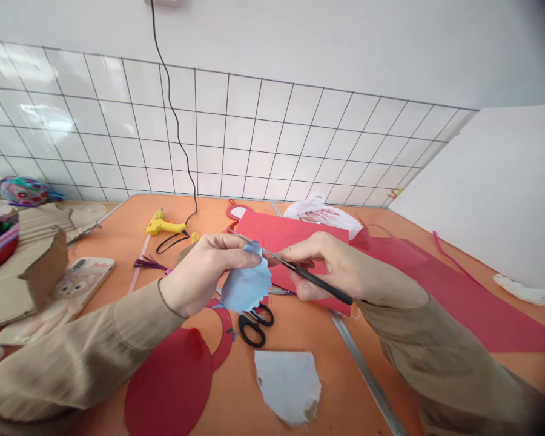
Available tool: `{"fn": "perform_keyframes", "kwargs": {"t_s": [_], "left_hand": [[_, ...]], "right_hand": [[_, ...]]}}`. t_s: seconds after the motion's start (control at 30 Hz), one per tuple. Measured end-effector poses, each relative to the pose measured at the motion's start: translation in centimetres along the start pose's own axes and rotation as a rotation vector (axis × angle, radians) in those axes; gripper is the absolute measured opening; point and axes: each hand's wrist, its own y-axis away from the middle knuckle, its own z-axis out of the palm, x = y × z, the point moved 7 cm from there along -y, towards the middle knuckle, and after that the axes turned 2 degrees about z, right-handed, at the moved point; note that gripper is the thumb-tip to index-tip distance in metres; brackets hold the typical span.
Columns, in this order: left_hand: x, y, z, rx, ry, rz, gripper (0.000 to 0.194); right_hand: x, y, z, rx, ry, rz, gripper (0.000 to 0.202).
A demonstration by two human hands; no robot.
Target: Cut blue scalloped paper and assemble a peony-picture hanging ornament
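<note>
My left hand (209, 266) pinches a light blue piece (246, 286) with a scalloped edge between thumb and fingers. My right hand (322, 266) is closed round a slim black-handled tool (320, 282) with a thin metal tip. The tip points left and meets the top edge of the blue piece; whether it is one blade or two prongs I cannot tell. Below the hands lie black-handled scissors (253, 328), a red ring (223, 339), and a large red disc (168, 387). A ragged white scrap (290, 384) is nearer to me.
A yellow glue gun (163, 224) with a black cord stands at the back left. Red sheets (445, 284) spread rightward, near a white plastic bag (322, 213). At left are a phone (84, 278) and cardboard (27, 278). A metal strip (367, 375) crosses the orange table.
</note>
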Motion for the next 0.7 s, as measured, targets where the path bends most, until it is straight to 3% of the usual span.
{"fn": "perform_keyframes", "kwargs": {"t_s": [0.27,0.7], "left_hand": [[-0.2,0.0,0.1,-0.036,-0.006,-0.037,0.01],[-0.8,0.1,0.5,-0.146,-0.019,-0.156,0.013]], "right_hand": [[-0.2,0.0,-0.1,0.004,-0.016,0.02,0.017],[-1.1,0.3,0.2,-0.093,0.023,-0.023,0.017]]}}
